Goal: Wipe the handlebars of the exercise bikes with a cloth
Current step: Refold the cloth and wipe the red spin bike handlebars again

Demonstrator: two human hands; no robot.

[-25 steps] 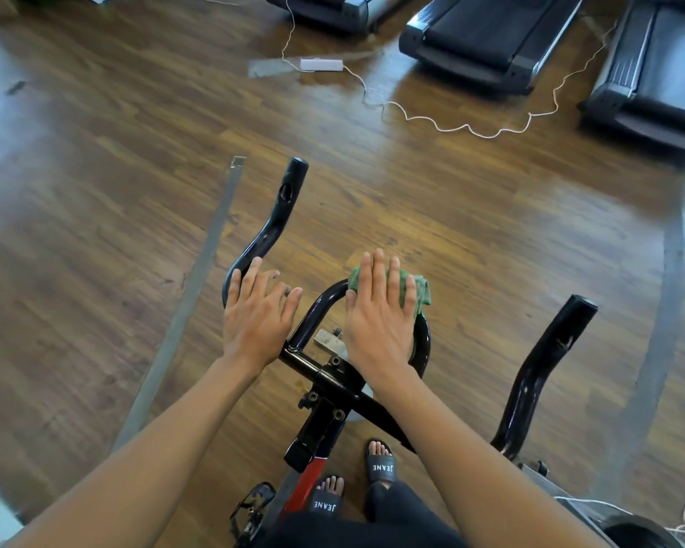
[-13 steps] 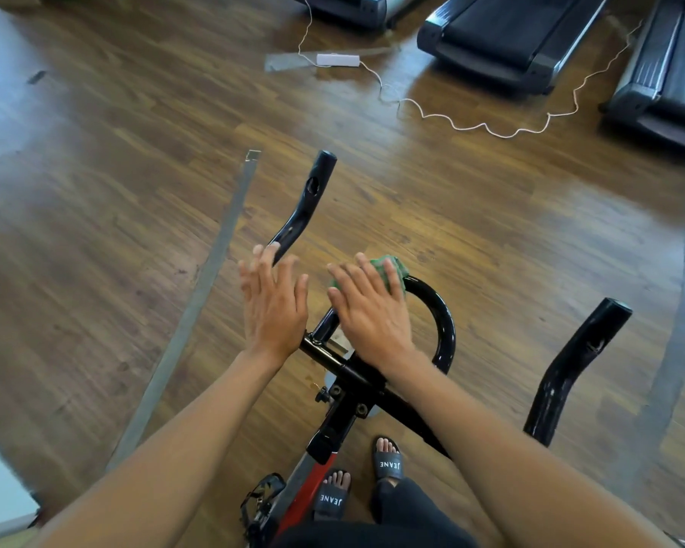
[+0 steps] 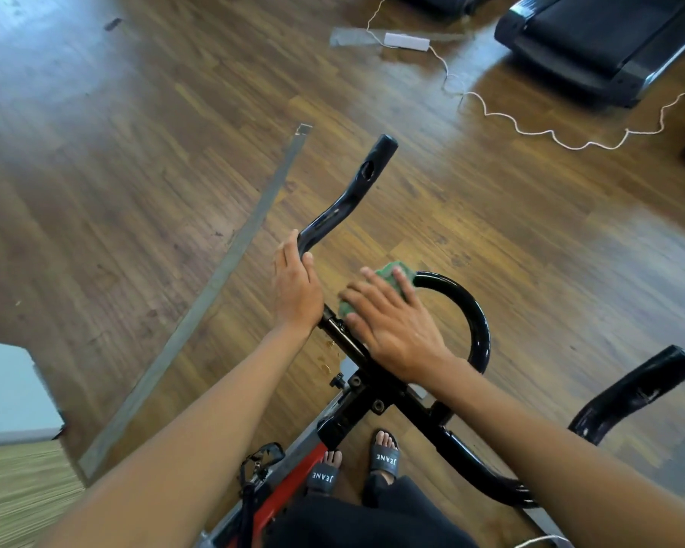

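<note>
Head view, landmark: the central loop (image 3: 476, 310) of the black glossy metal handlebar (image 3: 457, 444) on a red-framed exercise bike (image 3: 289, 494); every place below was reckoned from that loop.
Task's thing: the crumpled green cloth (image 3: 393, 270) lay on the loop's left end, where the tube dropped toward the crossbar, and was mostly hidden under a hand.
Right hand: the right hand (image 3: 396, 330) lay flat on the cloth, fingers straight and spread, pressing it onto the tube; no pinch showed.
Left hand: the left hand (image 3: 296, 288) stood edge-on just left of the loop, with straight, closed fingers against the bend of the left horn (image 3: 356, 187) and the thumb tip on the bar's other side. Whether it clasped the bar could not be told.
Deciding relation: the left horn started beside the loop's left end and ran away from the person, its long axis slanting a little rightward. It lay left of and beyond the cloth. The left hand was nearer to it, but the cloth sat under the right.
Next move, as a judgement: the cloth probably had to travel leftward and stroke along that axis, with the left hand giving way.
Right horn: the right horn (image 3: 641, 393) stood well right of the loop, touched by neither hand.
Surroundings: a brown wood-plank floor (image 3: 135, 160) lay beneath the loop, a black treadmill (image 3: 609, 41) stood far beyond it, and a white cable (image 3: 530, 133) ran between them.
</note>
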